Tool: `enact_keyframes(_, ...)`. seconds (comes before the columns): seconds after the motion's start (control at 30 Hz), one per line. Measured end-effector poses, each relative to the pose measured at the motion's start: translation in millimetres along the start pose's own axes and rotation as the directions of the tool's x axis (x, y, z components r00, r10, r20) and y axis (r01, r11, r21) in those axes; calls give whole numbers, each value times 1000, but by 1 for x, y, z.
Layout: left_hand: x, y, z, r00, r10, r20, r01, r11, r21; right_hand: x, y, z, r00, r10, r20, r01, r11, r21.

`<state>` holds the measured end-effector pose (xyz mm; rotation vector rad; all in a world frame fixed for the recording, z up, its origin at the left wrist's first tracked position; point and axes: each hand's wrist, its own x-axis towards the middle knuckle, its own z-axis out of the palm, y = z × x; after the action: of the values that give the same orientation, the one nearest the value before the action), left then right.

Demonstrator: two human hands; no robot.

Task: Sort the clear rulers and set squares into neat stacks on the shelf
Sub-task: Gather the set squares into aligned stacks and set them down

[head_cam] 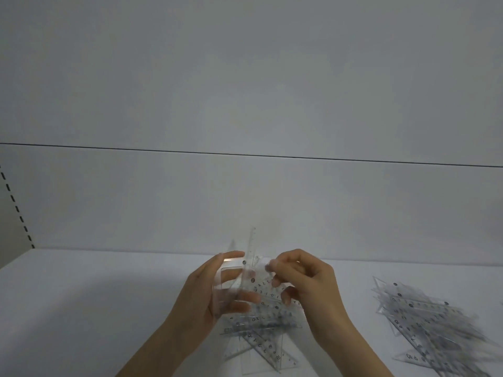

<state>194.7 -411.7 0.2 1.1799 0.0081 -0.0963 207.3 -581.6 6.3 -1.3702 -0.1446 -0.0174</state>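
Right on the shelf (81, 308) sprawls a ruler pile (430, 325) (blurred).

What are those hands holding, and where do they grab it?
The left hand grips a bunch of clear rulers and set squares around its middle. The right hand pinches one piece's upper edge; which piece is blurred.

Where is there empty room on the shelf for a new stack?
The shelf is bare left of the left hand, up to the side wall. A narrower gap lies between the right hand and the right pile. Crowded: the middle pile under both hands.
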Motion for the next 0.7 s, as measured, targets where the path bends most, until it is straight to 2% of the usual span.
enact_keyframes(0.13,1,1,1,1000,-12,-10,12,1000,3,0,-5,-3,999,-39,-23,41,996,77)
enact_keyframes(0.23,1,1,0,1000,-3,-10,4,1000,9,0,-7,-4,999,-12,-53,18,992,121)
enact_keyframes(0.37,0,3,-1,1000,-7,-26,7,1000,7,1,-9,-6,999,28,-30,-21,977,211)
enact_keyframes(0.47,1,3,-1,1000,-27,-9,28,999,23,2,-11,-11,1000,19,2,-19,978,209)
enact_keyframes(0.53,2,2,-1,997,-70,27,69,997,36,3,-13,-16,998,-52,40,48,995,84)
enact_keyframes(0.6,3,1,-1,990,-122,75,119,992,40,4,-15,-20,971,-212,113,230,955,-185)
enact_keyframes(0.67,3,-2,-2,978,-168,124,163,986,46,7,-14,-19,885,-369,285,465,743,-482)
enact_keyframes(0.7,2,-3,-2,972,-185,145,179,982,53,9,-12,-17,840,-391,376,542,623,-564)
